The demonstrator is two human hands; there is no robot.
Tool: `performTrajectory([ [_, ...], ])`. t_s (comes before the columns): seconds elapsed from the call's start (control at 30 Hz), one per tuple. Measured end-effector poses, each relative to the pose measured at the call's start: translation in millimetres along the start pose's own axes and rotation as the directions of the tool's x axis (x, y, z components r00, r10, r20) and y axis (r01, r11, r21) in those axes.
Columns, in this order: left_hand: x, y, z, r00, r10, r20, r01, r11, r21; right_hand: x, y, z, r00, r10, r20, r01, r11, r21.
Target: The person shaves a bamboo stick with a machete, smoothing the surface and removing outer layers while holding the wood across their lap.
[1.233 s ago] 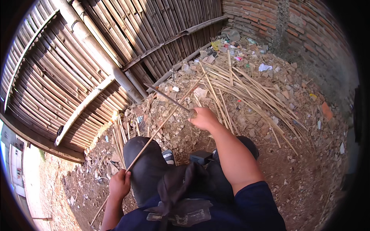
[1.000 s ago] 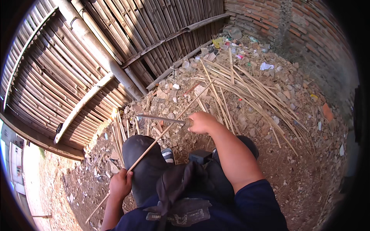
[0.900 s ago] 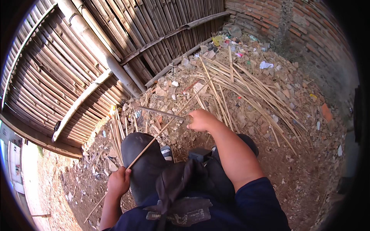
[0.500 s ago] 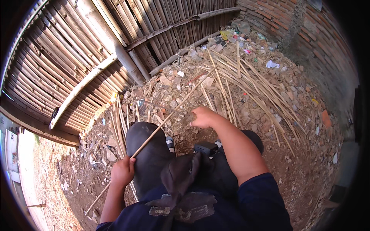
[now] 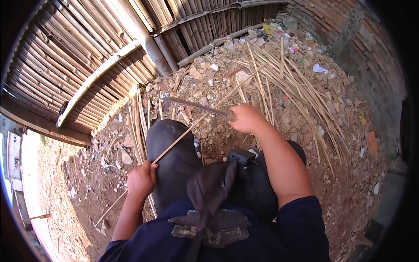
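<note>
My left hand (image 5: 142, 178), by my left knee, is closed around a long thin bamboo strip (image 5: 180, 138). The strip slants from the lower left, over my left thigh, up to the right. My right hand (image 5: 247, 118) grips the handle of a long knife (image 5: 194, 105). Its blade reaches leftward from my fist and crosses the bamboo strip in the picture; whether the two touch I cannot tell. Most of the knife handle is hidden in my fingers.
Split bamboo strips (image 5: 301, 98) lie piled ahead to the right, and more strips (image 5: 139, 124) lie beside my left knee. A small black box (image 5: 240, 156) is between my legs. Rubble covers the ground. A bamboo wall (image 5: 83, 65) and a brick wall (image 5: 375, 56) enclose the spot.
My right hand has shifted slightly to the right, and the knife's blade now shows more clearly. The left hand keeps its hold on the bamboo strip. The view has shifted slightly.
</note>
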State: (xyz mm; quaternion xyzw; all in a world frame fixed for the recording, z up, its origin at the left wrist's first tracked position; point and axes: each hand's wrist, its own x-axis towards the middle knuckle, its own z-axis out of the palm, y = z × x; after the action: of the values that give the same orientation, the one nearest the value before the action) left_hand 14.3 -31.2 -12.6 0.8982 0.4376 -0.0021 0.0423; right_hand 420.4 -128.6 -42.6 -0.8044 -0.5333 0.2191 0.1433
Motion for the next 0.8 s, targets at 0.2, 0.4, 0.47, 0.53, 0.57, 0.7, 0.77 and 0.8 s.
performTrajectory([
  [0.2, 6, 2, -1, 1.0, -0.006, 0.011, 0.006, 1.0, -0.017, 6, 22, -3, 0.988, 0.152, -0.002, -0.149, 0.968, 0.201],
  [0.4, 0, -5, 8, 0.999, 0.016, -0.037, -0.015, 1.0, 0.019, 0, -6, -9, 0.996, 0.046, 0.079, -0.045, 0.999, -0.009],
  [0.47, 9, -5, 10, 0.998, 0.039, -0.04, -0.038, 0.999, 0.03, 15, 41, 1, 0.967, 0.247, 0.054, -0.253, 0.933, 0.255],
  [0.53, 7, -8, 2, 0.997, 0.059, -0.045, -0.057, 0.997, 0.045, 19, 78, 12, 0.963, 0.269, -0.031, -0.261, 0.953, 0.154],
  [0.57, 6, -10, 0, 0.997, 0.071, -0.022, -0.07, 0.996, 0.063, 19, 81, 10, 0.952, 0.29, -0.093, -0.286, 0.956, 0.06],
  [0.7, 10, -2, -14, 0.997, 0.069, 0.022, -0.07, 0.997, 0.044, 18, 76, 8, 0.959, 0.285, 0.014, -0.285, 0.956, 0.07],
  [0.77, 11, -1, -14, 0.997, 0.05, 0.056, -0.052, 0.998, 0.032, 17, 56, 2, 0.96, 0.279, -0.02, -0.273, 0.951, 0.149],
  [0.8, 9, -3, -12, 0.997, 0.026, 0.072, -0.027, 1.0, 0.011, 15, 45, -4, 0.962, 0.271, -0.021, -0.265, 0.953, 0.146],
])
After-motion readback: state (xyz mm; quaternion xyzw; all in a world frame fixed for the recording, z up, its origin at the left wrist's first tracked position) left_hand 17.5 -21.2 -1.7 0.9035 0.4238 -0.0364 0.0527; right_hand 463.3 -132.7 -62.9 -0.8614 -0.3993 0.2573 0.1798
